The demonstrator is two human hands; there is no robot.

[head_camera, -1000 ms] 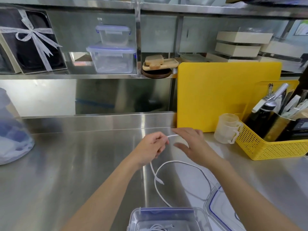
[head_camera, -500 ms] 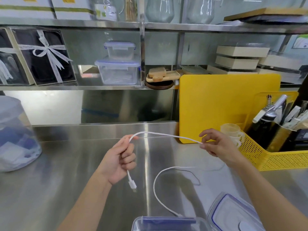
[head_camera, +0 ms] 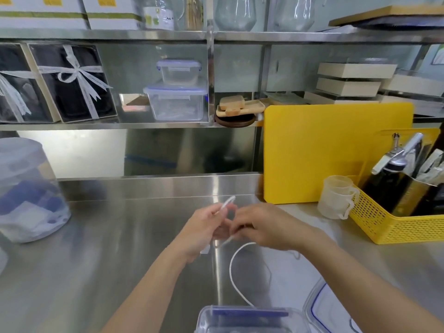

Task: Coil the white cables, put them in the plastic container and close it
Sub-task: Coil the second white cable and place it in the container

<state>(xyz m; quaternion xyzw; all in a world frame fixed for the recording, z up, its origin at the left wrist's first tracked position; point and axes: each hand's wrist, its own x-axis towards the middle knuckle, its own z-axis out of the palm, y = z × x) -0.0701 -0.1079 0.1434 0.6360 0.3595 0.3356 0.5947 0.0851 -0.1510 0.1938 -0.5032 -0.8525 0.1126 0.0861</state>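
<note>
A thin white cable is held above the steel counter. My left hand grips a small loop of it that sticks up past the fingers, and the plug end hangs below the palm. My right hand sits close against the left, fingers closed on the same cable. The slack curves down toward the open clear plastic container at the bottom edge. Its blue-trimmed lid lies flat just right of it, partly behind my right forearm.
A yellow cutting board leans on the back wall, with stacked measuring cups and a yellow basket of bottles to its right. A large clear jar stands at the left. Shelves above hold clear lidded boxes and gift boxes.
Half a second ago my hands were spread wide with the cable stretched between them. Now the right hand has come back to the left, folding the cable into a loop.
</note>
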